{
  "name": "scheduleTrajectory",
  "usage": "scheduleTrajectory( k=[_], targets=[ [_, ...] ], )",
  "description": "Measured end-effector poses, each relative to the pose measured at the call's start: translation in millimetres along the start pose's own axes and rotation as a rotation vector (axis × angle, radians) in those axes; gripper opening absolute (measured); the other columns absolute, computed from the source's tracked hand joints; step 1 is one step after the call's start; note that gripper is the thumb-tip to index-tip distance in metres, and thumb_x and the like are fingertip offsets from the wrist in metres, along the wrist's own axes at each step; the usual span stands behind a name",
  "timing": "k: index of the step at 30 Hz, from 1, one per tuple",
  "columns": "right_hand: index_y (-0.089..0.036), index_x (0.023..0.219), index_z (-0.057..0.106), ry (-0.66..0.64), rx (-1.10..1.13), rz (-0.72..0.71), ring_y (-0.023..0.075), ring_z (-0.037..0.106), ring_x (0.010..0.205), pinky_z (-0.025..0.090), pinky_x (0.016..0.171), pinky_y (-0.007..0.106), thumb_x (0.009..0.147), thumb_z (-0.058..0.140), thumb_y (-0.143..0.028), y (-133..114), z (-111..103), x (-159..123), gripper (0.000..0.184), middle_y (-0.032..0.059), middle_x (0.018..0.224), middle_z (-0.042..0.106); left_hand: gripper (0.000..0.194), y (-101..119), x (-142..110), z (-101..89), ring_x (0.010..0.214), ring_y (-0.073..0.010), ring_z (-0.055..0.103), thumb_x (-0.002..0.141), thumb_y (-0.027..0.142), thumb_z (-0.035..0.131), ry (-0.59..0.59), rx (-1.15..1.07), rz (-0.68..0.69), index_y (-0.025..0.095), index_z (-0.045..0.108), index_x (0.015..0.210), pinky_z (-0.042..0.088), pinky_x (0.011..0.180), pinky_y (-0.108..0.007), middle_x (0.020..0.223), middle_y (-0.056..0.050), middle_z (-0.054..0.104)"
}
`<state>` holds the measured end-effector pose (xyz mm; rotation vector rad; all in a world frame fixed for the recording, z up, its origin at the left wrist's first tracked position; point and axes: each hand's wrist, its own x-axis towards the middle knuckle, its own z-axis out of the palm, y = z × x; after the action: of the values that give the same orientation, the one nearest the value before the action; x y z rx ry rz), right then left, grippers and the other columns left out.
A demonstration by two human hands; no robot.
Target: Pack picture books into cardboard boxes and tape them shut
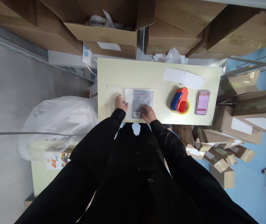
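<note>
A dark grey book (142, 99) with a barcode and small print lies flat near the table's front edge. A clear plastic sleeve (128, 93) seems to cover it and reaches out to its left. My right hand (149, 115) rests on the book's lower right corner, its fingers apart and slightly bent over the cover. Left of the book, my left hand (121, 103) lies on a thin translucent sheet (114, 90), with thumb and fingers spread. Whether that sheet joins the sleeve, I cannot tell.
Right of the book on the pale table (114, 70) are a red and blue tape dispenser (181, 101), a blurred purple phone-like item (202, 102) and white paper slips (183, 77). Open cartons (109, 34) stand behind. Boxes (237, 124) crowd the right; a plastic bag (60, 121) bulges left.
</note>
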<state>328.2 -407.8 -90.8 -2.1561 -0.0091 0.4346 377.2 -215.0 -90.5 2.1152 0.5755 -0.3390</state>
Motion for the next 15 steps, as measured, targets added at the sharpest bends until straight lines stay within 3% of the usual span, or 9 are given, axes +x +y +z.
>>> scheduleTrajectory(
  k=[2,4,5,7,10,12,15],
  targets=[
    [-0.016,0.11,0.058,0.01,-0.001,-0.015,0.0261,0.054,0.11,0.044,0.099,0.043,0.065,0.056,-0.01,1.1,0.1,0.2,0.045,0.0118,0.113,0.06,0.059,3.4,-14.5,0.2,0.122,-0.0289,0.043,0.067,0.011,0.065,0.044,0.103,0.194,0.017,0.047,0.123,0.029,0.109,-0.045,0.128,-0.014,0.045],
    [-0.015,0.109,0.059,0.009,0.012,-0.04,0.0259,0.055,0.108,0.045,0.097,0.043,0.064,0.056,-0.01,2.3,-1.1,-0.8,0.045,0.0117,0.111,0.06,0.057,5.8,-31.4,8.9,0.124,-0.031,0.04,0.069,0.018,0.065,-0.049,0.202,0.36,0.016,0.048,0.124,0.029,0.11,-0.045,0.127,-0.015,0.044],
    [-0.016,0.108,0.059,0.022,0.024,-0.049,0.0257,0.056,0.107,0.045,0.097,0.043,0.064,0.055,-0.011,3.3,-2.2,-2.0,0.044,0.0118,0.111,0.06,0.057,6.0,-38.9,15.7,0.123,-0.0317,0.041,0.07,0.021,0.065,-0.111,0.235,0.37,0.014,0.048,0.124,0.03,0.109,-0.045,0.125,-0.016,0.046],
    [-0.016,0.105,0.059,0.127,0.042,-0.016,0.0261,0.055,0.108,0.044,0.098,0.043,0.066,0.055,-0.014,6.8,-4.8,-5.1,0.04,0.0128,0.113,0.059,0.058,4.3,-49.2,30.5,0.121,-0.0324,0.043,0.073,0.026,0.063,-0.148,0.266,0.268,0.01,0.046,0.126,0.032,0.107,-0.046,0.122,-0.018,0.047],
    [-0.015,0.109,0.056,0.348,0.116,0.229,0.0268,0.055,0.105,0.045,0.095,0.046,0.067,0.055,-0.02,15.2,-7.8,-8.7,0.042,0.0152,0.115,0.057,0.058,-1.2,-51.3,44.9,0.119,-0.0302,0.048,0.077,0.027,0.06,-0.133,0.227,0.102,0.007,0.045,0.129,0.037,0.105,-0.043,0.123,-0.019,0.048],
    [-0.014,0.114,0.052,0.371,0.25,0.407,0.0249,0.058,0.096,0.048,0.088,0.045,0.067,0.056,-0.024,20.9,-8.6,-7.7,0.048,0.0141,0.11,0.059,0.057,-4.1,-47.6,46.6,0.115,-0.0278,0.052,0.077,0.027,0.06,-0.131,0.167,0.038,0.008,0.046,0.129,0.041,0.102,-0.04,0.123,-0.019,0.049],
    [-0.016,0.107,0.054,0.303,0.478,0.537,0.0201,0.059,0.083,0.05,0.076,0.038,0.062,0.062,-0.027,27.6,-12.8,-2.1,0.047,0.0084,0.097,0.062,0.053,-5.0,-43.1,43.8,0.109,-0.0251,0.057,0.077,0.026,0.061,-0.123,0.037,-0.067,0.009,0.05,0.126,0.047,0.095,-0.037,0.124,-0.018,0.052]
  ],
)
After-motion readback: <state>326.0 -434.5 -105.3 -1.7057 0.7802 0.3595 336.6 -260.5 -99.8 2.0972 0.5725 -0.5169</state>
